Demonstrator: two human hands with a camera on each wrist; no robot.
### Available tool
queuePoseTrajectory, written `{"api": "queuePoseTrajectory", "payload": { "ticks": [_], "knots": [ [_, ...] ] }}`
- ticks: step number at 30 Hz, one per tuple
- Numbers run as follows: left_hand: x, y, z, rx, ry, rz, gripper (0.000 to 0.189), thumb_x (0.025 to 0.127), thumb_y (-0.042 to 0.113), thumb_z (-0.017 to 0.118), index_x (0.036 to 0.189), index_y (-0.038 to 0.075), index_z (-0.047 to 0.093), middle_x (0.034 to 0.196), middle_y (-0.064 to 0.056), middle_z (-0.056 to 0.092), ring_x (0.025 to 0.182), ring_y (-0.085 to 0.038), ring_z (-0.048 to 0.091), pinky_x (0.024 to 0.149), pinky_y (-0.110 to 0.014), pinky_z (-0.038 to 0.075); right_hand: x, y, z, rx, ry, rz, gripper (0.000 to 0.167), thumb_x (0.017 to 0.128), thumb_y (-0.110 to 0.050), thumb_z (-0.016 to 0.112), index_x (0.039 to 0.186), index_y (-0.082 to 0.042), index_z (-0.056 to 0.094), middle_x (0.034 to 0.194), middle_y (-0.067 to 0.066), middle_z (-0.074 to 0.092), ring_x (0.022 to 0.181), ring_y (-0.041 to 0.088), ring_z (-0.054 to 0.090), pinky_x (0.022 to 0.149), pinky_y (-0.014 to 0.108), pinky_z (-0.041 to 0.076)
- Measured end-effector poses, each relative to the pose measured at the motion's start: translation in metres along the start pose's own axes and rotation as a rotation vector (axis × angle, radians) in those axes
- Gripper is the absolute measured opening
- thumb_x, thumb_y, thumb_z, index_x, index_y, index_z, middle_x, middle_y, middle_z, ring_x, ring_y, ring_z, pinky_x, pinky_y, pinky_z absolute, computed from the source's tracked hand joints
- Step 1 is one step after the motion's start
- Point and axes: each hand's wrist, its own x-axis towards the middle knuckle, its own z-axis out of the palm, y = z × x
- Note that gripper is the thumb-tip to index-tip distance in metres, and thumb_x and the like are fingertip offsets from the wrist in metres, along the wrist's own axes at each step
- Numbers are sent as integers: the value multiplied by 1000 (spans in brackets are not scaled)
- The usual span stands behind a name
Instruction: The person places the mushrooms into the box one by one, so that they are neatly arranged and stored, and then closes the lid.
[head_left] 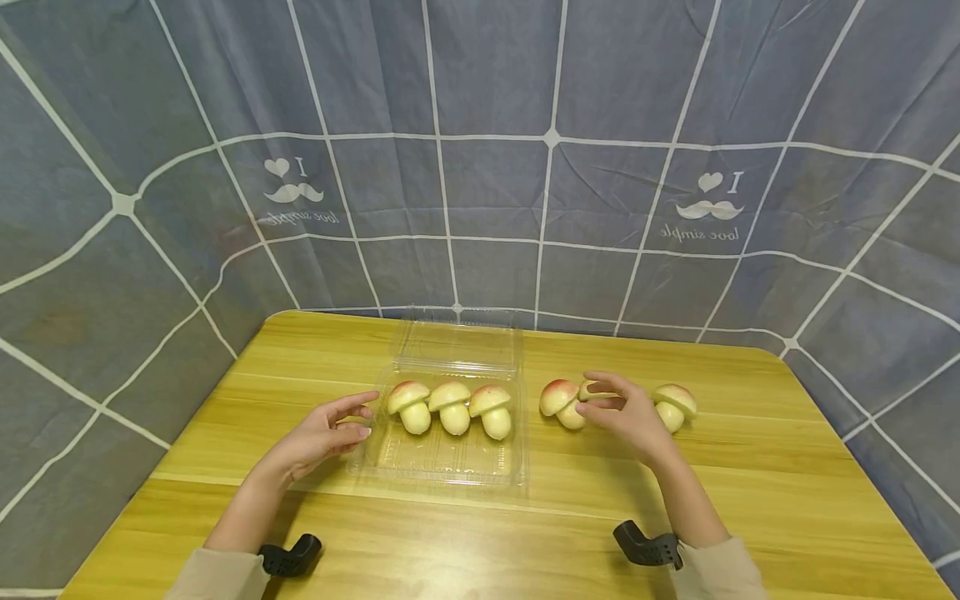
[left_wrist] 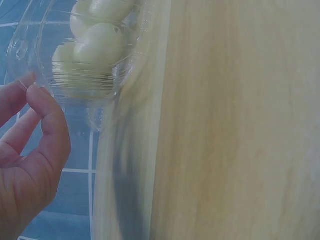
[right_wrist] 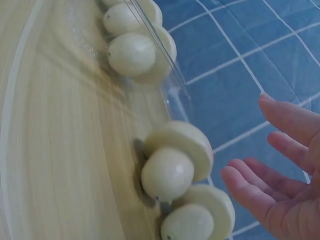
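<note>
Three mushroom-shaped pieces [head_left: 453, 408] with pink-tinged caps and pale stems lie in a row inside a clear plastic clamshell box [head_left: 450, 477]. Its hinged lid [head_left: 459, 343] is folded back. My left hand [head_left: 318, 437] is at the box's left side, fingers loosely bent and apart, fingertips close to the rim; whether they touch it I cannot tell. To the right of the box, my right hand [head_left: 628, 417] hovers over loose mushroom pieces with fingers spread and nothing held. One piece [head_left: 562, 403] lies left of it, one [head_left: 675, 407] right, and another is partly hidden behind the fingers.
The wooden table [head_left: 450, 550] carries everything. A grey curtain with white grid lines [head_left: 495, 192] hangs behind and at both sides of it. Black wrist mounts [head_left: 291, 557] sit on both forearms.
</note>
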Motion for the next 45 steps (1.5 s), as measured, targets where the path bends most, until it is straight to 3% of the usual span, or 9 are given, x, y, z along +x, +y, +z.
{"api": "queuePoseTrajectory", "payload": {
  "ticks": [4,11,18,25,30,37,45],
  "knots": [
    [0,1,0,-3,2,-5,65,91,7,58,145,-5,23,120,-19,35,90,-11,52,71,-24,47,-4,3,-8,-1,39,-13,57,85,-17,70,134,-1,46,126,26,47,104,31,58,77,32,51],
    [0,1,0,-2,2,-3,65,92,7,58,145,-5,23,120,-18,36,89,-11,51,70,-23,47,-11,13,-24,-37,128,-10,56,86,-18,69,134,1,46,120,26,50,89,6,59,73,23,50],
    [-1,0,0,-8,-13,5,64,92,7,58,144,-6,23,119,-17,36,87,-9,51,68,-22,46,-20,23,-40,-89,180,20,59,86,-21,68,135,2,44,120,25,49,87,3,55,73,23,50],
    [0,0,0,-13,-17,9,64,92,7,58,144,-6,23,119,-18,36,87,-9,51,68,-21,46,-28,31,-52,-32,249,71,60,86,-19,68,134,5,41,114,19,54,84,-1,57,74,27,53],
    [0,0,0,-17,-12,5,64,92,8,58,144,-6,23,119,-17,36,86,-9,51,68,-21,46,-33,38,-60,-40,300,85,60,88,-19,67,135,7,40,117,28,50,81,-3,55,73,26,53],
    [-1,1,1,-16,-10,5,64,92,8,58,144,-6,23,119,-19,36,85,-8,51,67,-21,45,-37,45,-70,-8,347,143,61,87,-20,68,133,8,40,92,-8,56,77,-1,57,72,24,52],
    [0,0,0,-9,-8,5,65,92,8,58,144,-6,23,121,-20,35,88,-9,51,68,-21,46,-37,54,-74,42,388,246,64,85,-20,70,134,6,38,90,-6,55,75,1,59,72,23,52]
  ]
}}
